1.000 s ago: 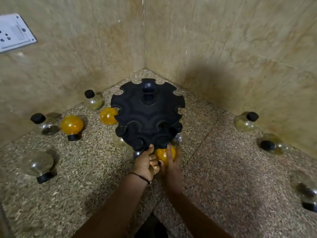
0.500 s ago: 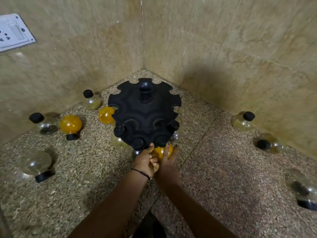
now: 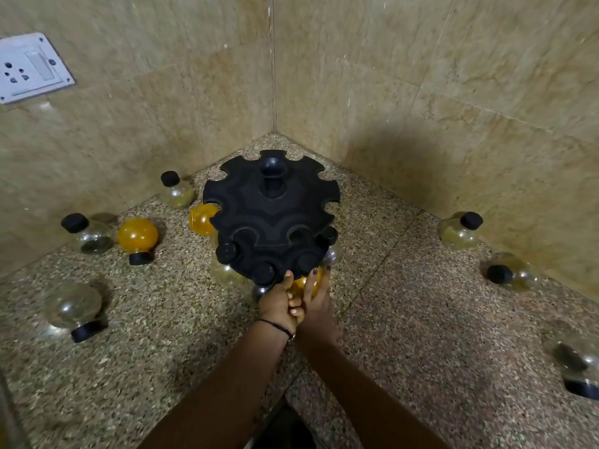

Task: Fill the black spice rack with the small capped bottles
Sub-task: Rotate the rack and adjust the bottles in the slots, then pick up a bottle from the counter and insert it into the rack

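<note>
The black spice rack [image 3: 272,215] stands in the corner of the granite counter, its two notched tiers seen from above. Several capped bottles hang in the near slots of its lower tier. Both hands meet at the rack's front edge around an orange bottle [image 3: 299,283] seated in a lower slot. My right hand [image 3: 316,303] wraps the bottle's right side, fingers up against the rack. My left hand [image 3: 280,303], a black thread at its wrist, is closed against the bottle's left side. Another orange bottle [image 3: 202,218] lies against the rack's left side.
Loose bottles lie around: an orange one [image 3: 137,236] upside down and clear ones [image 3: 87,233], [image 3: 176,191], [image 3: 73,307] to the left, clear ones [image 3: 460,230], [image 3: 512,273], [image 3: 577,364] to the right. Tiled walls close the corner. A white socket plate [image 3: 30,68] sits on the left wall.
Both hands have stayed on the orange bottle at the rack's front slot. The view has shifted slightly; nothing else has moved.
</note>
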